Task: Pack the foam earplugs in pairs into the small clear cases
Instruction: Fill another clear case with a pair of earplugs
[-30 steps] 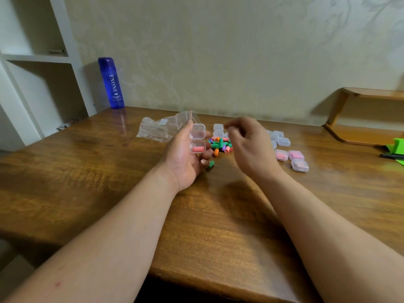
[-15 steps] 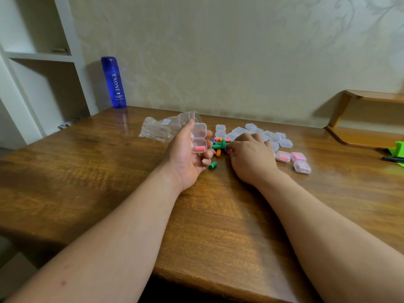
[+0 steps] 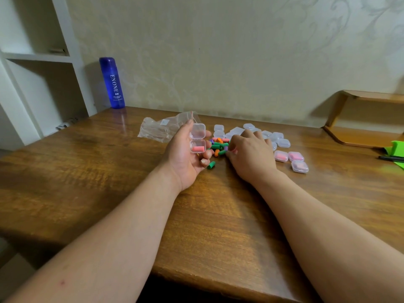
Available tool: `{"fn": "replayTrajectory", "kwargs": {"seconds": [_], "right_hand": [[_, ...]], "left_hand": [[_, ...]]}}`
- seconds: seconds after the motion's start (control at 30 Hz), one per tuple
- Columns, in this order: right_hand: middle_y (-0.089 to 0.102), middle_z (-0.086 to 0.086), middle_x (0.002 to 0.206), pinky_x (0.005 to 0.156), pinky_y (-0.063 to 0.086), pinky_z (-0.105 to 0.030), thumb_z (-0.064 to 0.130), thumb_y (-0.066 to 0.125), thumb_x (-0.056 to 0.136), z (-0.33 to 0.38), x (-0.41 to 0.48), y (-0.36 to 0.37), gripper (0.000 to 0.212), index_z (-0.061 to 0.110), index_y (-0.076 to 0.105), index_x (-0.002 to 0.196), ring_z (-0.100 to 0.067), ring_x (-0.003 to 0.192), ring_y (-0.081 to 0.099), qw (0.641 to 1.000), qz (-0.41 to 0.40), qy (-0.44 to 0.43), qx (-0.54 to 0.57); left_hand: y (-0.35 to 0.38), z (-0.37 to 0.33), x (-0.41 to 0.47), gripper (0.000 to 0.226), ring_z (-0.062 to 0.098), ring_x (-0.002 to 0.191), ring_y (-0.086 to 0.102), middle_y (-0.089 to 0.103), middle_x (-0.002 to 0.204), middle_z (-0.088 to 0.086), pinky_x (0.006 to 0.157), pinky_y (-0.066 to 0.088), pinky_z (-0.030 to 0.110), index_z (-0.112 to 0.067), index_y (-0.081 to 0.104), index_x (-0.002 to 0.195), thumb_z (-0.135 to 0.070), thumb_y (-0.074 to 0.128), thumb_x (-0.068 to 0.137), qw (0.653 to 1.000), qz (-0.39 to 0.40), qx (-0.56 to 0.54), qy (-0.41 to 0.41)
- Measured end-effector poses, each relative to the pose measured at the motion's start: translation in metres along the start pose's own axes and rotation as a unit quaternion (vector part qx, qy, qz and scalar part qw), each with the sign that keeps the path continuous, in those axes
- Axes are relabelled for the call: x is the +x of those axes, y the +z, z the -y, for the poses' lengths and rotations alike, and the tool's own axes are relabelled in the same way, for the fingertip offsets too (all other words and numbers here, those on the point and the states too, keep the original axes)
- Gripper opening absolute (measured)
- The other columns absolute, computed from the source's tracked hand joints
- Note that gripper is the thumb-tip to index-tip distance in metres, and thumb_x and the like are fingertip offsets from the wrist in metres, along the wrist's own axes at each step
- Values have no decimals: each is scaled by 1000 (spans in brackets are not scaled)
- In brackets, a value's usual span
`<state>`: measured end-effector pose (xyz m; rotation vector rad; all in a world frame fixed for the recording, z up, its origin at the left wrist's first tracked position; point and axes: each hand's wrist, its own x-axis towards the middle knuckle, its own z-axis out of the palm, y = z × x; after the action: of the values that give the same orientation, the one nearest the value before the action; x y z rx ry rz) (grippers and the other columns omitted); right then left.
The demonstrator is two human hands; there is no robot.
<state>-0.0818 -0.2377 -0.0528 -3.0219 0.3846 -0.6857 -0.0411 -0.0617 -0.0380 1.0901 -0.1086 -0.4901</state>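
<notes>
My left hand (image 3: 185,158) holds an open small clear case (image 3: 197,138) with its lid flipped up; one pink earplug (image 3: 198,148) lies in its lower half. A pile of green, orange, purple and pink foam earplugs (image 3: 218,145) sits on the table just right of it. My right hand (image 3: 251,154) rests palm down on the pile's right side, fingertips curled into the earplugs; what they pinch is hidden. One green earplug (image 3: 211,165) lies apart near my left fingers. Three closed cases with pink earplugs (image 3: 291,159) stand to the right.
Several empty clear cases (image 3: 277,138) lie behind my right hand. A crumpled clear plastic bag (image 3: 159,129) is behind my left hand. A blue bottle (image 3: 112,83) stands at the back left. A wooden shelf (image 3: 367,119) and a green item with a pen (image 3: 393,155) are far right.
My right hand came down from above the pile onto the earplugs and its fingers now dig into them. My left hand keeps holding the open case in place.
</notes>
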Motion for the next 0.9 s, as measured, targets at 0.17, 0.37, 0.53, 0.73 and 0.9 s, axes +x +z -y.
{"fn": "replayTrajectory", "kwargs": {"seconds": [0.17, 0.37, 0.53, 0.73, 0.9], "right_hand": [[65, -3, 121, 97, 45, -45, 32, 54, 108, 1, -1, -1, 24, 25, 71, 122, -27, 114, 55, 1000, -4, 5, 10], [64, -5, 122, 94, 43, -45, 28, 56, 107, 0, -2, 0, 23, 23, 74, 120, -29, 116, 53, 999, -31, 8, 35], [63, 1, 112, 80, 49, -29, 24, 63, 106, -3, -1, -6, 16, 22, 77, 114, -20, 107, 59, 965, -79, 66, 240], [71, 6, 104, 73, 49, -26, 28, 66, 106, 10, -6, -13, 15, 22, 78, 113, -11, 95, 65, 916, -78, 84, 384], [66, 5, 98, 83, 50, -31, 21, 70, 100, 35, -15, -18, 7, 25, 76, 98, -13, 95, 62, 915, -141, -13, 377]], "left_hand": [[1, 1, 0, 58, 14, 61, 54, 61, 79, 5, 56, 37, 26, -9, 73, 120, -60, 49, 106, 1000, 3, 2, 0], [0, 1, 1, 61, 14, 60, 54, 62, 79, 6, 55, 37, 26, -7, 73, 125, -60, 49, 107, 1000, -3, 6, 2], [3, 2, 0, 59, 14, 62, 56, 63, 82, 8, 58, 41, 25, -8, 75, 121, -58, 46, 110, 999, -15, 18, -21], [4, 4, 2, 59, 15, 69, 56, 64, 91, 10, 59, 43, 26, -8, 69, 128, -58, 41, 111, 999, 0, 37, -29], [3, 9, 9, 61, 17, 67, 56, 62, 98, 12, 57, 44, 29, -11, 66, 132, -62, 39, 111, 999, 30, 23, -5]]}}
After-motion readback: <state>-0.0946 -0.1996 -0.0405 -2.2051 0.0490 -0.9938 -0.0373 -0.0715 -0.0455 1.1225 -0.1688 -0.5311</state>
